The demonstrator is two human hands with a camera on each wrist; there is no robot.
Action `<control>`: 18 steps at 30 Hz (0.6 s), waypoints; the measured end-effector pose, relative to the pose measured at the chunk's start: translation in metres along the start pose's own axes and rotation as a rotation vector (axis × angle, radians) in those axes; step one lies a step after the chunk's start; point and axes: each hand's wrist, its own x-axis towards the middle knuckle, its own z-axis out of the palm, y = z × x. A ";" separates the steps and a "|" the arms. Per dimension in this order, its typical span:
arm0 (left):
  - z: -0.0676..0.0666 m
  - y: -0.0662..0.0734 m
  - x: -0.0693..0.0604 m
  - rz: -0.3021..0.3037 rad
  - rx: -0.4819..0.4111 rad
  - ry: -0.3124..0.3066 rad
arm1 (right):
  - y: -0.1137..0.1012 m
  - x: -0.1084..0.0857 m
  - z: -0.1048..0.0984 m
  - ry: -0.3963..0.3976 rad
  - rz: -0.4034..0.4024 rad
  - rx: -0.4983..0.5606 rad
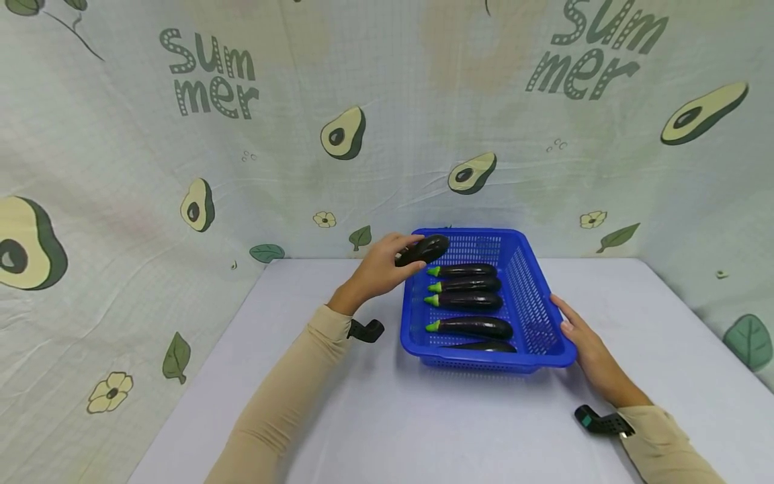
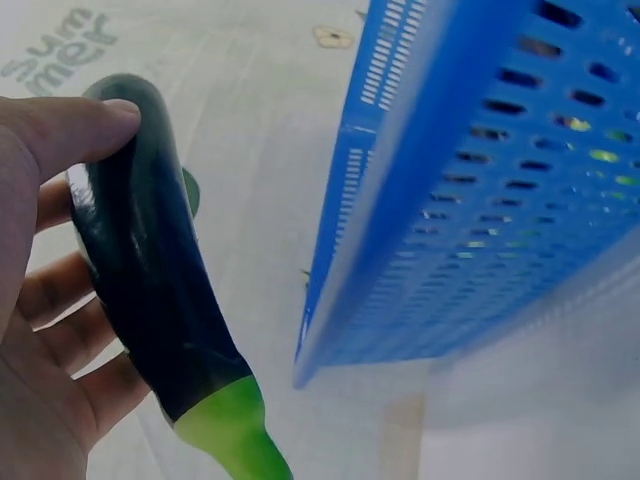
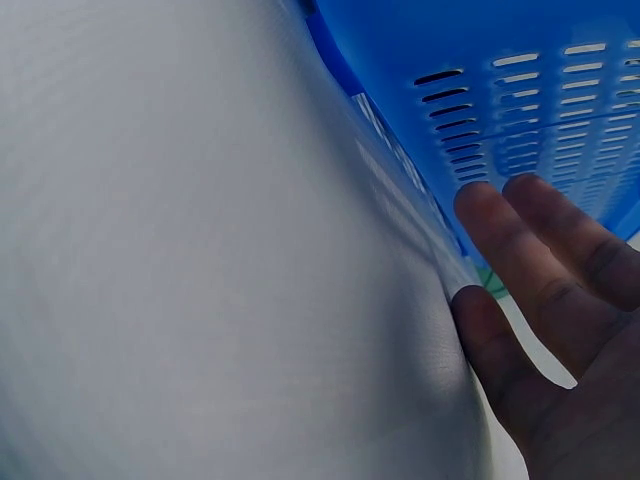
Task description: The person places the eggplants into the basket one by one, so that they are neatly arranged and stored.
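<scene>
My left hand (image 1: pixel 379 269) grips a dark eggplant (image 1: pixel 428 249) over the left rim of a blue basket (image 1: pixel 538 302). Up close in the left wrist view, the thumb presses the glossy skin near the blunt end, fingers lie behind, and the green stem (image 2: pixel 228 425) points down. Several more eggplants (image 1: pixel 468 300) lie side by side in the basket, stems to the left; the nearest is partly hidden by the front wall. At the basket's right side, my right hand (image 1: pixel 595 356) touches the rim. Its visible fingers (image 3: pixel 560 290) extend fairly straight beside the slotted wall in the right wrist view.
The basket stands on a white-covered table (image 1: pixel 338 430). Behind and beside the table hangs a pale cloth (image 1: pixel 399 188) printed with avocados, leaves and lettering. Both wrists carry a small black device (image 1: pixel 365 331), below the sleeve cuffs.
</scene>
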 end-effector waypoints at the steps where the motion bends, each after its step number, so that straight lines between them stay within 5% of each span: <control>1: 0.000 0.002 0.001 0.003 0.003 -0.005 | 0.000 0.000 0.000 0.000 -0.001 0.003; 18: 0.007 0.024 0.029 0.056 -0.098 -0.127 | -0.001 0.000 0.000 -0.003 0.021 -0.034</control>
